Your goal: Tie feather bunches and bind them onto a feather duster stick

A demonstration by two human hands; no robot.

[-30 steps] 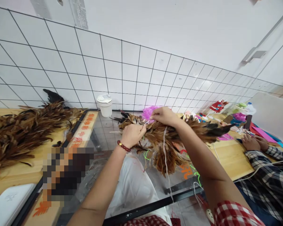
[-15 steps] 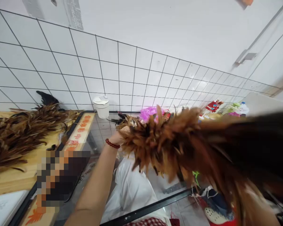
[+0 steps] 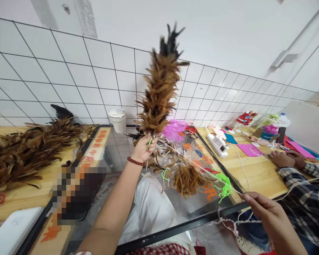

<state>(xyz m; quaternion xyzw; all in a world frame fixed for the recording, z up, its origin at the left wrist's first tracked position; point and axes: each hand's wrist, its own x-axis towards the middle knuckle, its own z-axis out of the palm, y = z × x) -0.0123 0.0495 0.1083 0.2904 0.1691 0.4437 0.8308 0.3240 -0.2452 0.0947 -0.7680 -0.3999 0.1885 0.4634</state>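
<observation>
My left hand point(image 3: 143, 148), with a beaded bracelet at its wrist, is closed round the lower end of a feather duster point(image 3: 159, 92). The duster stands nearly upright, brown along its length with black feathers at the tip. From its base a white string point(image 3: 191, 157) runs taut down to the right. My right hand point(image 3: 268, 216) pinches that string between thumb and fingers near the black table edge. A bit of bright green string shows at my left fingers. Below lie a bunch of brown feathers point(image 3: 187, 179) and green strings point(image 3: 224, 186).
Another feather duster point(image 3: 39, 148) lies on the wooden table at left, near a white box-like device point(image 3: 20, 230). A white lidded bin point(image 3: 118, 121) stands by the tiled wall. At right are a power strip point(image 3: 217, 144), coloured sheets point(image 3: 248, 149) and another person's hands point(image 3: 283, 158).
The duster has swung from lying across the right side to upright above my left hand. My right hand and the taut string now show; feathers hid that area before.
</observation>
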